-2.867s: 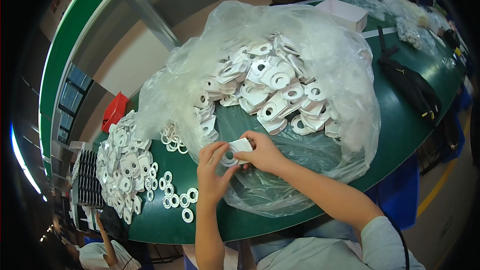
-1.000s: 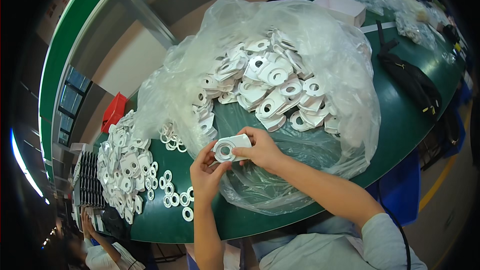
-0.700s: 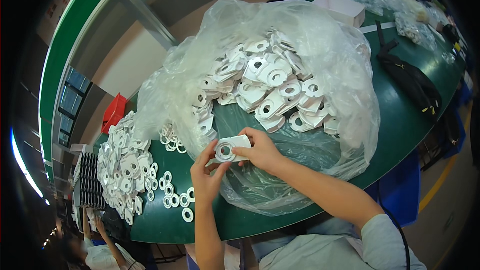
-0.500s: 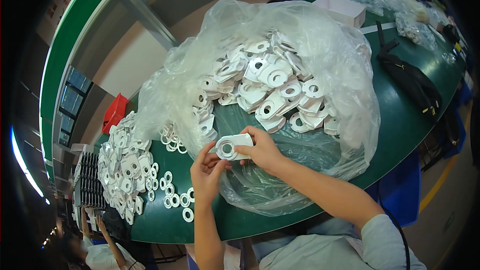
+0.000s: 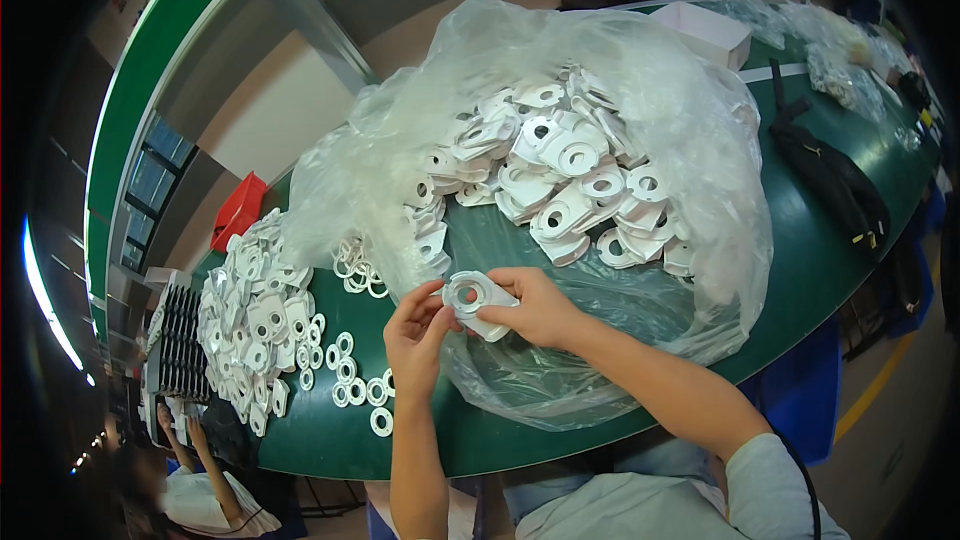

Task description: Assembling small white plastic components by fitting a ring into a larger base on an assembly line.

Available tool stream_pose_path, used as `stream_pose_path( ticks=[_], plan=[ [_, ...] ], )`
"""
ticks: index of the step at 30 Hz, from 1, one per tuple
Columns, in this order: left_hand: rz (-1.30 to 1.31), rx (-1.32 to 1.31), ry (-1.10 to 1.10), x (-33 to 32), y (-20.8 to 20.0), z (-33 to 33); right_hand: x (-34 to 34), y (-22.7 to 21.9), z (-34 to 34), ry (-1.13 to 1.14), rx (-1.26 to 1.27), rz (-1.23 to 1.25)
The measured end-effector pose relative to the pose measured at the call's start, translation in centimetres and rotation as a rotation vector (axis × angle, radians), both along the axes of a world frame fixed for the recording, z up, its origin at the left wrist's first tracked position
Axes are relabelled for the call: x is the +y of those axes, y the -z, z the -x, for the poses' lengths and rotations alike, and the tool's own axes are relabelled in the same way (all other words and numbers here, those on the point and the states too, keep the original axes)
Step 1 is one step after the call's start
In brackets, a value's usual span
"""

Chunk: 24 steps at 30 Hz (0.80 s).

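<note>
Both my hands hold one white plastic part (image 5: 490, 294), a plate with a raised ring around a round hole, over the front of a clear plastic bag. My left hand (image 5: 415, 336) pinches the ring end at its left edge between thumb and fingers. At the other end my right hand (image 5: 542, 308) grips the part, thumb on top and fingers behind, where they are mostly hidden. Beyond my hands, a heap of similar white parts (image 5: 577, 158) lies in the opened clear bag (image 5: 690, 90). Loose white rings (image 5: 346, 369) lie on the green table to the left.
Left on the green table (image 5: 330, 440) is another heap of white parts (image 5: 258, 310), with a red bin (image 5: 238, 210) behind and black stacked racks (image 5: 180, 340) beside it. A co-worker's hands (image 5: 185, 427) show far left. A black bag (image 5: 830, 165) lies right; a white box (image 5: 705, 33) stands behind.
The part has turned in my hands: its plain end now points down to the right instead of straight right. The whole view has shifted slightly.
</note>
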State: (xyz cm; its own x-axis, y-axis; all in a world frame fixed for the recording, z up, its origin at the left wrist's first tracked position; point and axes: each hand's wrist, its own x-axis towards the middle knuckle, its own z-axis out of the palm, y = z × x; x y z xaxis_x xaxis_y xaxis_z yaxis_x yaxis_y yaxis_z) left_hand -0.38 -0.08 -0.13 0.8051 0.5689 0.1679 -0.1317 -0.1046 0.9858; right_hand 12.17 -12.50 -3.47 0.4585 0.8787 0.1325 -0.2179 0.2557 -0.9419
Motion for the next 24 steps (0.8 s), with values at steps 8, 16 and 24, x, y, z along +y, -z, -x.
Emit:
stream_pose_path(
  ticks=[8,16,24],
  plan=[
    [-0.142,-0.025,-0.054,-0.2,0.5,0.2,-0.3,-0.6,0.5,0.020,-0.157,0.058],
    [-0.190,-0.057,-0.067,-0.3,0.1,0.4,-0.2,-0.6,0.9,0.011,-0.153,0.008],
    [-0.116,-0.031,-0.116,-0.3,0.2,0.2,-0.4,-0.9,1.2,0.068,-0.213,0.023]
  ],
)
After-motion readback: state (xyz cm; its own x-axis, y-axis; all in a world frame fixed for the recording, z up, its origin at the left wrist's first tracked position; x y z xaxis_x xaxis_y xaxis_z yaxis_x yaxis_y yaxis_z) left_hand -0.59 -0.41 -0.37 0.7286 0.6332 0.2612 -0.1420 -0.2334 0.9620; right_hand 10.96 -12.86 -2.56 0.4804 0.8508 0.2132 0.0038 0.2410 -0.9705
